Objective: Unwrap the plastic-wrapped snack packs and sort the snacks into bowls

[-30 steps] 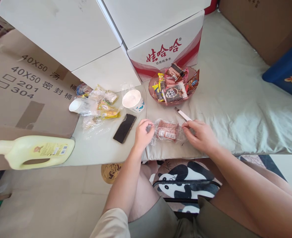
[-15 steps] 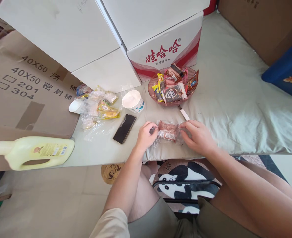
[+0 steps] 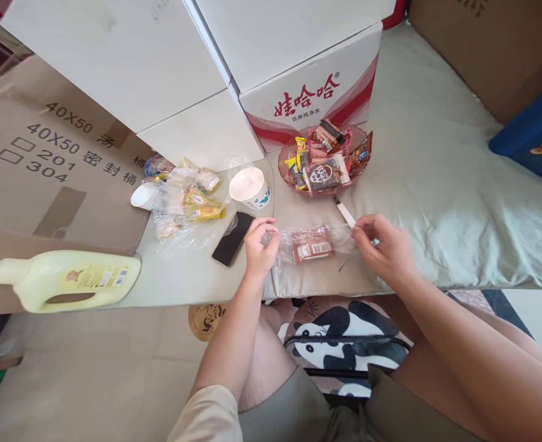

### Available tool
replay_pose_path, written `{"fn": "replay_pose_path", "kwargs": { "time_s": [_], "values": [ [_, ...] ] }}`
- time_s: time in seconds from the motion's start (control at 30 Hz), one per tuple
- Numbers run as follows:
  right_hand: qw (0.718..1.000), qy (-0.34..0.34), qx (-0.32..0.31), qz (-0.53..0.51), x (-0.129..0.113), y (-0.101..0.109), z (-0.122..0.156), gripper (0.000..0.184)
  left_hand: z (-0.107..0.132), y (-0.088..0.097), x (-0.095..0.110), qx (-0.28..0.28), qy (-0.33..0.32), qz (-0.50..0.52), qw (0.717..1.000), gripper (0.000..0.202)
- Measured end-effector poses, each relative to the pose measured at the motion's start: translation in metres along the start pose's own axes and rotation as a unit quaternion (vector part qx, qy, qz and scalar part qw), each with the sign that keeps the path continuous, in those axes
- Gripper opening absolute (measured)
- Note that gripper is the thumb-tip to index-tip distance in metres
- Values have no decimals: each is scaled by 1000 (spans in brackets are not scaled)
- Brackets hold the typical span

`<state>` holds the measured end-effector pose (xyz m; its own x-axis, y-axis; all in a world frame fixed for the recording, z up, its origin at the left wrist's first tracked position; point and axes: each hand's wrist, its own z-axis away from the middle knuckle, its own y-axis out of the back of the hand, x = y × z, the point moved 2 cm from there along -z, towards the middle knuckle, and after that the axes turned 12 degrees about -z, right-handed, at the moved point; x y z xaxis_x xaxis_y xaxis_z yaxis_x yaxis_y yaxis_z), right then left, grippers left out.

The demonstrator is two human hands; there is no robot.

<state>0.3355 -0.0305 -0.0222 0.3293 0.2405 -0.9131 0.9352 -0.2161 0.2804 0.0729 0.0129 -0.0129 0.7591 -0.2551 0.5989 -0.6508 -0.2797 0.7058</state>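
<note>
The left grip [image 3: 260, 247] and right grip [image 3: 385, 248] are pinched closed on opposite ends of clear film [image 3: 285, 245]. Between them sits a reddish packet [image 3: 313, 244].

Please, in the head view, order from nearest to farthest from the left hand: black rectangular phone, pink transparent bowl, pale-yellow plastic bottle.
1. Phone: just left of the left hand.
2. Bowl: beyond the hand, to its right.
3. Bottle: far to the left.

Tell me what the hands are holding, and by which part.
Clear, crinkled plastic wrapping around a reddish-brown, rectangular packet: the left hand pinches the wrapping's left end, the right hand its right end.
</note>
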Motion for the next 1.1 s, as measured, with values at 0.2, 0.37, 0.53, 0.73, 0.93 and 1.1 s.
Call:
{"fn": "replay_pose_path", "kwargs": {
  "time_s": [0.2, 0.37, 0.53, 0.73, 0.93, 1.1],
  "values": [
    [975, 51, -161, -145, -1, 1, 7, 38, 5, -3, -4, -59, 91, 162, 981, 30],
    [976, 41, -195, -92, 1, -3, 5, 44, 0, -2, -8, -35, 135, 123, 983, 21],
    [978, 48, -177, 102, 7, -12, 3, 27, -4, -4, -10, -86, 124, -72, 986, 15],
    [951, 51, -204, 225, 10, -20, 9, 31, 3, -9, -3, -291, 9, -159, 943, 43],
    [950, 46, -199, 238, 5, -21, 11, 27, 5, -7, 0, -259, -43, -94, 960, 27],
    [972, 90, -146, 159, 5, -14, 8, 21, 4, 1, 1, -180, -102, -21, 978, 33]
  ]
}}
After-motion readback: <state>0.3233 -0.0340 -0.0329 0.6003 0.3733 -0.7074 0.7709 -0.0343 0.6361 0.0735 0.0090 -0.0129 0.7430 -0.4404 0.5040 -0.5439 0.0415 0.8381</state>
